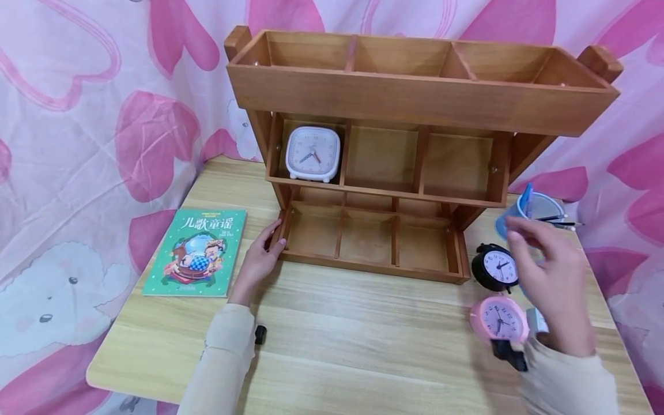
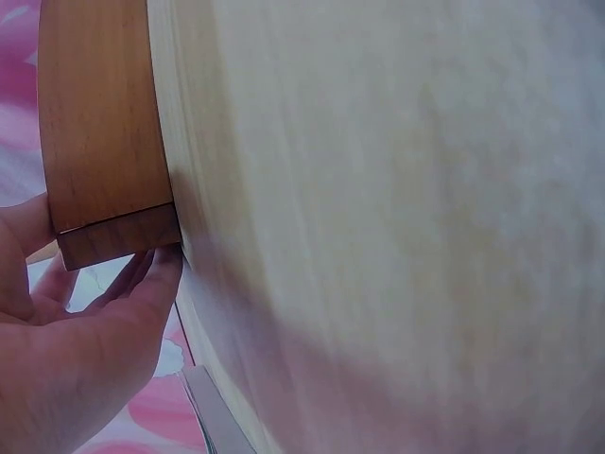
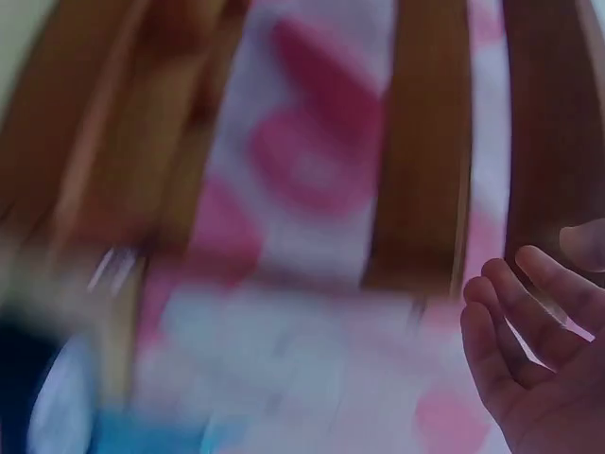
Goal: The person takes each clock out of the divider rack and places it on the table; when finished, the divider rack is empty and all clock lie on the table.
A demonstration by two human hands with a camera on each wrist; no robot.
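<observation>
A brown wooden shelf [image 1: 353,265] with three tiers of compartments stands on the table. My left hand [image 1: 261,258] holds its lower left end, thumb near the front corner and fingers along the side; the left wrist view shows the hand [image 2: 90,350] around the end of the board [image 2: 104,123]. My right hand [image 1: 557,282] is raised at the right with nothing in it, fingers loosely bent. In the head view it overlaps the table beside a black alarm clock [image 1: 495,268] and a pink alarm clock [image 1: 500,319]. A white clock [image 1: 313,154] sits in the middle tier's left compartment.
A green children's book [image 1: 194,253] lies left of the shelf. Behind the right hand stands a blue pen holder [image 1: 544,204] with pens and pencils. A small pale object [image 1: 536,320] is partly hidden by the right wrist. Patterned pink-and-white cloth [image 1: 78,144] hangs around the table.
</observation>
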